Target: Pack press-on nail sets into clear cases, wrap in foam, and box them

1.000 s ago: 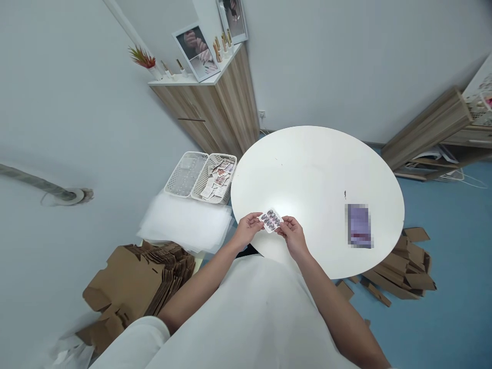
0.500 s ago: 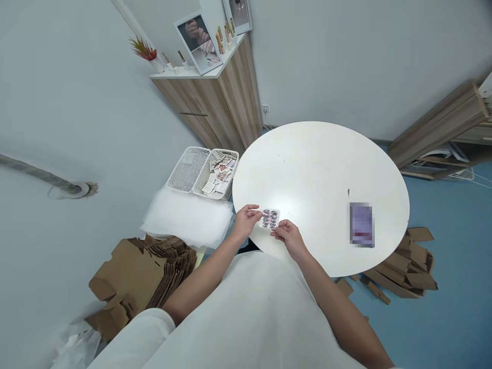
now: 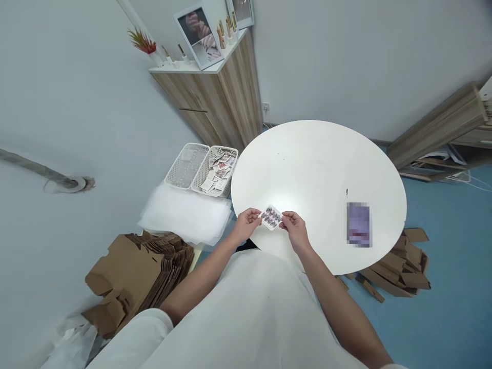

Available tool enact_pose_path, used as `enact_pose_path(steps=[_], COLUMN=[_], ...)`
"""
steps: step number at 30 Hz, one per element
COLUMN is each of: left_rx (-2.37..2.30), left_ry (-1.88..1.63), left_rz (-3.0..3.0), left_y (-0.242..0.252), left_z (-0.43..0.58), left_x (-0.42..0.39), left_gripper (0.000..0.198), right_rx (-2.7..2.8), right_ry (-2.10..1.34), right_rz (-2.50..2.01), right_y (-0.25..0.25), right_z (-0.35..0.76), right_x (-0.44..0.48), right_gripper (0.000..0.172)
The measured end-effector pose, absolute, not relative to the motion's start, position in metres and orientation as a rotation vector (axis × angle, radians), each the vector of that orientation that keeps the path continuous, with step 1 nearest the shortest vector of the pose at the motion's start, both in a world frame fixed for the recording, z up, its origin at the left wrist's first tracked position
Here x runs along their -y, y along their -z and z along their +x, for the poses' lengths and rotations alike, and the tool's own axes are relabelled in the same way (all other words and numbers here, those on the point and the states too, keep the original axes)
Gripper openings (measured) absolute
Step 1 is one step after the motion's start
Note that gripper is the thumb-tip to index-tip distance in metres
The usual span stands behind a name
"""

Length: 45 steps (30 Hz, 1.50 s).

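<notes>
A small clear-and-white tray of press-on nails (image 3: 271, 217), dark and purplish in two rows, is held up over the near edge of the white oval table (image 3: 319, 159). My left hand (image 3: 248, 224) pinches its left corner between thumb and fingers. At the opposite corner, my right hand (image 3: 295, 229) has its fingertips closed on the tray's edge. The tray is turned so that it looks like a diamond from above. On the table to the right lies a purple item (image 3: 359, 224), blurred into blocks.
Left of the table are a white basket of printed cards (image 3: 218, 174), a second basket (image 3: 183, 169), and stacked translucent sheets (image 3: 184, 215). Flattened cardboard boxes (image 3: 130, 271) stand nearer me. More cardboard (image 3: 403, 266) lies on the floor at right. A wooden cabinet (image 3: 215, 102) stands behind.
The nail tray has been rotated from nearly square-on to a diamond angle. My right hand has shifted up and slightly right along its edge. The camera view has moved slightly.
</notes>
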<state>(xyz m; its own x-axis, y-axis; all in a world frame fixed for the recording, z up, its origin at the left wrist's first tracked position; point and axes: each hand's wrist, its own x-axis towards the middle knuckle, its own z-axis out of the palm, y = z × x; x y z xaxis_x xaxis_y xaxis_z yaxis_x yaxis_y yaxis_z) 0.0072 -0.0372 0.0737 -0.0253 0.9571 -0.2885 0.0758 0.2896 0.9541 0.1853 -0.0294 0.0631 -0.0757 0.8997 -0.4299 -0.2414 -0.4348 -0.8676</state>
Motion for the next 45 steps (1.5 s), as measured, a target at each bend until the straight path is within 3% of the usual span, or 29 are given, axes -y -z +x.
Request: enact_pose_path(steps=[6, 13, 16, 25, 32, 45], left_rx=[-1.403, -1.382, -1.374, -1.438, -1.465, -1.517], left_ry=[-0.904, -0.733, -0.641, -0.571, -0.65, -0.627], left_rz=[1.103, 1.47, 1.667, 1.729, 1.606, 1.523], left_y=[-0.076, -0.083, -0.086, -0.077, -0.067, -0.02], left_z=[0.009, 0.002, 0.0, -0.011, -0.034, -0.08], left_x=[0.041, 0.044, 0.045, 0.049, 0.042, 0.022], left_gripper=[0.026, 0.067, 0.076, 0.069, 0.066, 0.07], right_rx=[0.815, 0.856, 0.866, 0.978, 1.079, 1.168], right_ry=[-1.58, -1.572, -1.569, -1.613, -1.626, -1.653], right_rz=[-1.32, -1.312, -1.31, -1.305, -1.382, -1.608], right_y=[-0.063, -0.061, -0.059, -0.055, -0.055, -0.048], right_z=[0.188, 0.189, 0.188, 0.176, 0.155, 0.099], right_x=[0.028, 0.03, 0.03, 0.033, 0.037, 0.028], right_gripper=[0.025, 0.026, 0.026, 0.031, 0.056, 0.053])
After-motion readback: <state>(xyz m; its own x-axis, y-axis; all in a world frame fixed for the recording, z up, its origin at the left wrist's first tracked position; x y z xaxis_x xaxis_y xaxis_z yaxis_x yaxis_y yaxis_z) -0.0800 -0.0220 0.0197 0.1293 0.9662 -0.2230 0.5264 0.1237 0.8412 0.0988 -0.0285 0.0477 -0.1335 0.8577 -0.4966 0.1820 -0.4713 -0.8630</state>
